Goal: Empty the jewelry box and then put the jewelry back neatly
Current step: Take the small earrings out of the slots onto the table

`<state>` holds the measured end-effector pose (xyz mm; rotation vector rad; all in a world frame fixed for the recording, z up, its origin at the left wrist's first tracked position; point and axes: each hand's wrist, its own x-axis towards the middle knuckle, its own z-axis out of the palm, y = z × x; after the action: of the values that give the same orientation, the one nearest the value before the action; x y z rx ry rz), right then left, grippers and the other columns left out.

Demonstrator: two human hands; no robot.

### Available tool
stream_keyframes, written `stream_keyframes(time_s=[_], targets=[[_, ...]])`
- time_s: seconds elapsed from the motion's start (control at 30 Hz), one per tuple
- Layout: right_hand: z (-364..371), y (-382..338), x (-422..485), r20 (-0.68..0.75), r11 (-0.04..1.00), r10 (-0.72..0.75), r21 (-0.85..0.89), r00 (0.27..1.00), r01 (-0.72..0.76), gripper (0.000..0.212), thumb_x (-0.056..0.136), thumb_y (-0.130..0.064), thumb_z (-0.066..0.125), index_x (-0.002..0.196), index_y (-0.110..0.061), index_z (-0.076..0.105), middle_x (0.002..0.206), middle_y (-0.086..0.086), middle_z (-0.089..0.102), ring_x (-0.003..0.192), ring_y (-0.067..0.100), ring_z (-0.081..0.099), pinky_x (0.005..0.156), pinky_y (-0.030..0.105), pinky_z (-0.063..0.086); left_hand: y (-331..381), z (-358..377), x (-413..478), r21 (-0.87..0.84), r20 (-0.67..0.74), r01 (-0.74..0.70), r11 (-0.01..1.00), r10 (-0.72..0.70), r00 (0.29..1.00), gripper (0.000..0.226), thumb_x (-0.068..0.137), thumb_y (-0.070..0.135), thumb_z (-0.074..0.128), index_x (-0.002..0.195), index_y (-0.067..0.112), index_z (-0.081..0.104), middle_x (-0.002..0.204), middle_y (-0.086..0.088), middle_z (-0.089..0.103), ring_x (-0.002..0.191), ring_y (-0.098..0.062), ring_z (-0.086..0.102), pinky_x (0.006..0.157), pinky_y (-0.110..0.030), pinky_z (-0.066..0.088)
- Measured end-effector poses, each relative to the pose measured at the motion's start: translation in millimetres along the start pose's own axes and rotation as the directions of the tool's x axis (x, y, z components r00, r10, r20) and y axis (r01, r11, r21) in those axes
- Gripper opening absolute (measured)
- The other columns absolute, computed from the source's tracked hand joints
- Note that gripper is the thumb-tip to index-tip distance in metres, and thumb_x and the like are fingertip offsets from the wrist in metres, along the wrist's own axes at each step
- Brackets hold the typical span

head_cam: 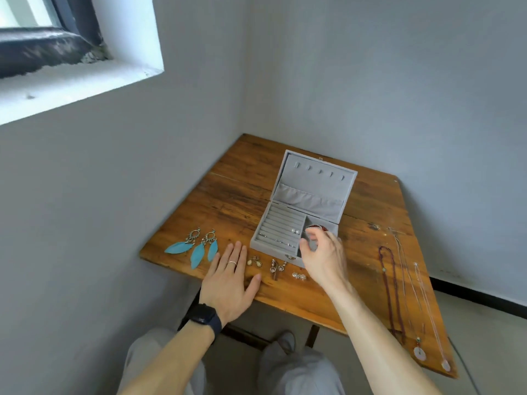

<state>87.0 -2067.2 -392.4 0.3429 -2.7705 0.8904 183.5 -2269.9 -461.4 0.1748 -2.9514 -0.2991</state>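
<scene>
Grey walls meet in a corner behind a worn wooden bench (228, 201), with a window (57, 47) high on the left. Toward the back of the bench sits the grey velvet jewelry box (271, 252), its lid (313, 181) leaning open and back. Its left half is a bed of ring rolls (281, 220), where two pearl studs (295, 231) and a few small rings (282, 242) are tucked in.

Reaching in from the lower right with a bare, nearly straight forearm, the right hand (322, 252) hovers over the box's right-hand compartment. Its fingers are curled, with the thumb bent below them, and they grip a dark red beaded piece (318, 227) that shows just past the fingertips.

On the bench in front of the box, the left hand (228, 277) rests palm down with its fingers straight and close together and the thumb spread, holding nothing. It wears a finger ring (232, 263) and, on the wrist, a dark watch (205, 316).

Between the two hands, three small earring pairs (277, 266) lie in a row along the front edge. Left of the left hand lie two blue feather earrings (194, 246). Well apart on the right, a dark red cord necklace (390, 280) and a thin chain (425, 295) are stretched out lengthwise, each with a pale round pendant at its near end.
</scene>
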Motion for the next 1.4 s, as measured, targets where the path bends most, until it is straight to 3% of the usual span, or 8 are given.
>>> stream_keyframes(time_s=[0.2, 0.4, 0.5, 0.7, 0.9, 1.1, 1.2, 1.4], targets=[[13.1, -2.3, 49.4, 0.181, 0.963, 0.057, -0.271, 0.982, -0.006, 0.034, 0.099, -0.033, 0.056, 0.128, -0.019, 0.066, 0.118, 0.013, 0.065, 0.115, 0.031, 0.057, 0.100, 0.038, 0.046, 1.2, -2.1, -0.5, -0.009, 0.009, 0.017, 1.000, -0.017, 1.000, 0.080, 0.097, 0.067, 0.008, 0.160, 0.017, 0.012, 0.167, 0.001, 0.009, 0.154, -0.015, 0.001, 0.121, -0.035, -0.009], [24.9, -12.3, 55.7, 0.121, 0.926, 0.027, -0.378, 0.992, 0.021, 0.022, 0.096, -0.030, 0.063, 0.110, -0.017, 0.074, 0.116, 0.010, 0.067, 0.111, 0.028, 0.056, 0.093, 0.039, 0.047, -1.8, -0.1, -1.5, -0.025, -0.004, 0.024, 0.999, -0.024, 1.000, 0.080, 0.097, 0.066, 0.009, 0.160, 0.017, 0.013, 0.167, 0.001, 0.009, 0.154, -0.015, 0.001, 0.121, -0.035, -0.011], [19.9, -15.8, 49.2, 0.082, 0.969, 0.063, -0.242, 0.995, -0.042, 0.016, 0.095, -0.027, 0.065, 0.105, -0.019, 0.073, 0.112, 0.006, 0.066, 0.109, 0.025, 0.057, 0.091, 0.035, 0.045, -2.4, 1.4, -3.0, -0.024, -0.003, 0.022, 0.999, -0.022, 1.000, 0.081, 0.096, 0.066, 0.007, 0.160, 0.016, 0.014, 0.167, 0.000, 0.010, 0.154, -0.015, 0.002, 0.122, -0.035, -0.009], [-1.0, 7.0, -37.5, -0.172, 0.981, 0.152, 0.150, 0.973, -0.126, 0.008, 0.093, -0.035, 0.066, 0.100, -0.033, 0.068, 0.102, -0.012, 0.062, 0.101, 0.013, 0.055, 0.079, 0.028, 0.039, -5.7, 3.9, 0.7, -0.016, -0.016, 0.020, 1.000, -0.021, 1.000, 0.080, 0.098, 0.066, 0.012, 0.160, 0.016, 0.017, 0.166, -0.001, 0.014, 0.154, -0.016, 0.006, 0.122, -0.035, -0.005], [-1.6, 38.2, -114.6, -0.257, 0.963, 0.211, 0.221, 0.943, -0.155, 0.014, 0.090, -0.020, 0.071, 0.104, -0.021, 0.071, 0.102, -0.008, 0.071, 0.100, 0.014, 0.060, 0.080, 0.024, 0.040, -7.4, -0.5, -1.1, -0.026, 0.013, 0.006, 1.000, -0.006, 1.000, 0.079, 0.099, 0.067, 0.013, 0.160, 0.017, 0.013, 0.167, -0.001, 0.010, 0.154, -0.016, 0.004, 0.122, -0.034, -0.003], [-0.2, 51.9, -126.7, -0.332, 0.974, 0.203, 0.161, 0.921, -0.157, 0.019, 0.085, -0.011, 0.078, 0.103, -0.014, 0.074, 0.099, 0.000, 0.072, 0.095, 0.019, 0.063, 0.077, 0.030, 0.050, 6.1, -37.8, 10.5, -0.464, -0.117, 0.055, 0.884, -0.123, 0.986, 0.061, 0.100, 0.049, 0.047, 0.152, 0.020, 0.037, 0.161, -0.004, 0.029, 0.146, -0.023, 0.029, 0.116, -0.043, 0.031], [5.2, 55.7, -128.8, -0.369, 0.989, 0.139, 0.102, 0.919, -0.109, 0.020, 0.083, -0.009, 0.079, 0.102, -0.012, 0.075, 0.097, 0.000, 0.075, 0.095, 0.019, 0.067, 0.074, 0.033, 0.056, 26.3, -55.0, 35.9, -0.405, -0.237, -0.090, 0.910, -0.009, 0.971, 0.053, 0.096, 0.034, 0.061, 0.144, 0.018, 0.047, 0.150, -0.005, 0.043, 0.138, -0.023, 0.039, 0.106, -0.037, 0.040], [13.1, 65.0, -131.5, -0.438, 0.997, 0.077, 0.061, 0.896, -0.056, 0.021, 0.083, -0.013, 0.078, 0.103, -0.012, 0.075, 0.096, -0.002, 0.075, 0.091, 0.015, 0.067, 0.073, 0.030, 0.058, 74.5, -63.7, 107.1, -0.189, -0.027, -0.189, 0.964, 0.188, 0.982, 0.041, 0.096, 0.032, 0.059, 0.136, 0.024, 0.055, 0.127, -0.004, 0.063, 0.118, -0.025, 0.054, 0.089, -0.041, 0.053]])
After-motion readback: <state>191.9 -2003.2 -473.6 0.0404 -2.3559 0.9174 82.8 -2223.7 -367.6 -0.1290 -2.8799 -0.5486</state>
